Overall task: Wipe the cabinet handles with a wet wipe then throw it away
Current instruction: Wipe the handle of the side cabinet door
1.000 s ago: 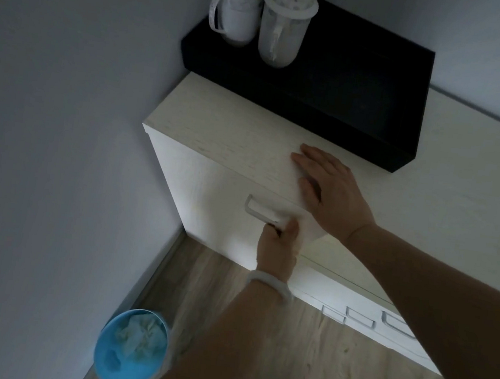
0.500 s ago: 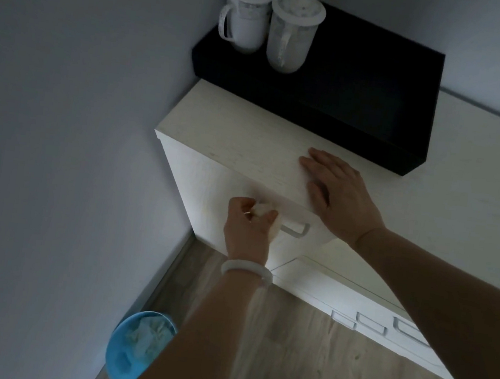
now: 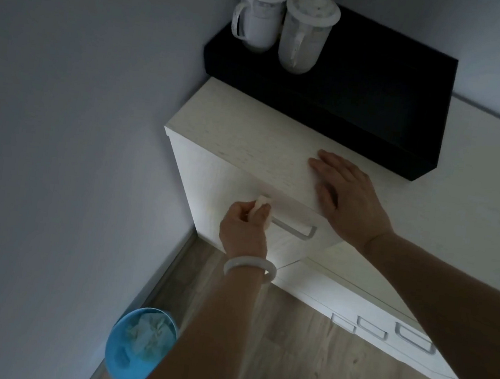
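A pale wooden cabinet [image 3: 241, 144] stands in the room's corner. Its front carries a grey bar handle [image 3: 295, 229]. My left hand [image 3: 242, 229], with a white bangle on the wrist, is shut on a small white wet wipe [image 3: 261, 203] and presses it on the handle's left end, which the hand hides. My right hand [image 3: 347, 200] lies flat and open on the cabinet's top edge, just above the handle. Three more grey handles [image 3: 414, 337] sit on the lower drawers to the right. A blue waste bin [image 3: 138, 348] holding crumpled wipes stands on the floor at the lower left.
A black box [image 3: 378, 88] rests at the back of the cabinet top, with two white lidded cups [image 3: 305, 30] on it. A grey wall closes the left side. Wood-look floor [image 3: 300, 366] runs below the cabinet.
My left hand slid with the wipe from the handle's right end to its left end. The right hand stayed flat on the cabinet top. The view shifted slightly.
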